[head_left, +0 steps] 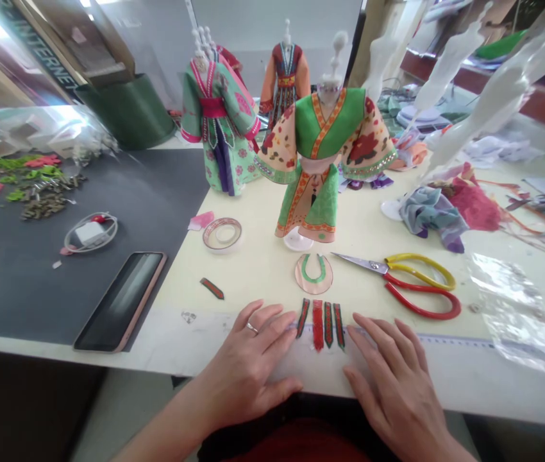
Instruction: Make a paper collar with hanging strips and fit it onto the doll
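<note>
My left hand [258,356] lies flat on the table's front part, fingers spread, a ring on one finger. Its fingertips reach the left one of several short trim strips; whether they touch it I cannot tell. Beside that strip lie a plain red strip [318,326] and two patterned red-and-green strips [329,325]. To their right, my right hand [392,366] rests with fingers stretched out and nothing in it. Behind the strips sits a round pinkish piece [300,280] carrying a green U-shaped band [321,277]. Another pointed strip [212,289] lies apart at the left.
Red-and-yellow-handled scissors [419,301] lie right of centre. A roll of tape [223,235], a phone [121,301] and a coiled white cable [90,232] are at the left. Miniature robes on stands, including a green floral one [323,131], rise behind. Fabric scraps [431,215] lie at the right.
</note>
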Demonstrator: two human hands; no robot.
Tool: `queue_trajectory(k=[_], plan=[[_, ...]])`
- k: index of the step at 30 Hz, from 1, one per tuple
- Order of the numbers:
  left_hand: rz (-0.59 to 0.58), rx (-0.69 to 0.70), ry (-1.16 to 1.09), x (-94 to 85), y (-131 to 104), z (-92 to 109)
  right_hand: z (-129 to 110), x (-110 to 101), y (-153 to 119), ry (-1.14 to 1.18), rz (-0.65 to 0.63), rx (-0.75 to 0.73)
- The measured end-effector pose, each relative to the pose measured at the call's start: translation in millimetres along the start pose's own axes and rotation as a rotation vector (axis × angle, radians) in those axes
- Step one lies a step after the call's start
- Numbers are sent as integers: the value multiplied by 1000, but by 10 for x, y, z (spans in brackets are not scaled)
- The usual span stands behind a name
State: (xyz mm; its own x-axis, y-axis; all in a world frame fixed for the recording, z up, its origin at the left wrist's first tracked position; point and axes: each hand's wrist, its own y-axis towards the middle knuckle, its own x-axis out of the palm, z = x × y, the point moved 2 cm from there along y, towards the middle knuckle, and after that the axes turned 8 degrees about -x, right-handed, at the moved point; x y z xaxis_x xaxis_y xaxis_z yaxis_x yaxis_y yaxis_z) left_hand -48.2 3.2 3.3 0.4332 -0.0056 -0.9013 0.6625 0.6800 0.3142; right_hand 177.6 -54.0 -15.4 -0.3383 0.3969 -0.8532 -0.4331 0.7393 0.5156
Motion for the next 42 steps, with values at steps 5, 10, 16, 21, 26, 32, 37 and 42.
queue_trajectory(k=[5, 10, 16, 21, 26, 32, 37, 42], plan=[[-37, -10, -5, 13, 0, 6, 1, 6, -2, 3, -3, 6], [-53, -4, -10, 0, 11, 13, 4, 15, 1, 2, 0, 17], [-71, -3, -22, 6, 17, 6, -1, 8, 5, 2, 1, 6], [-105, -10, -45, 7, 28, 2, -5, 11, 5, 0, -1, 1], [-127, -4, -49, -7, 58, -2, -2, 19, -3, -3, -10, 12], [-144, 3, -44, -5, 90, -3, -5, 7, -3, 2, -5, 14], [-161, 4, -47, -10, 102, -9, 0, 13, 4, 1, -1, 9], [-191, -2, -46, -11, 111, -19, 0, 19, 10, -1, -2, 4]])
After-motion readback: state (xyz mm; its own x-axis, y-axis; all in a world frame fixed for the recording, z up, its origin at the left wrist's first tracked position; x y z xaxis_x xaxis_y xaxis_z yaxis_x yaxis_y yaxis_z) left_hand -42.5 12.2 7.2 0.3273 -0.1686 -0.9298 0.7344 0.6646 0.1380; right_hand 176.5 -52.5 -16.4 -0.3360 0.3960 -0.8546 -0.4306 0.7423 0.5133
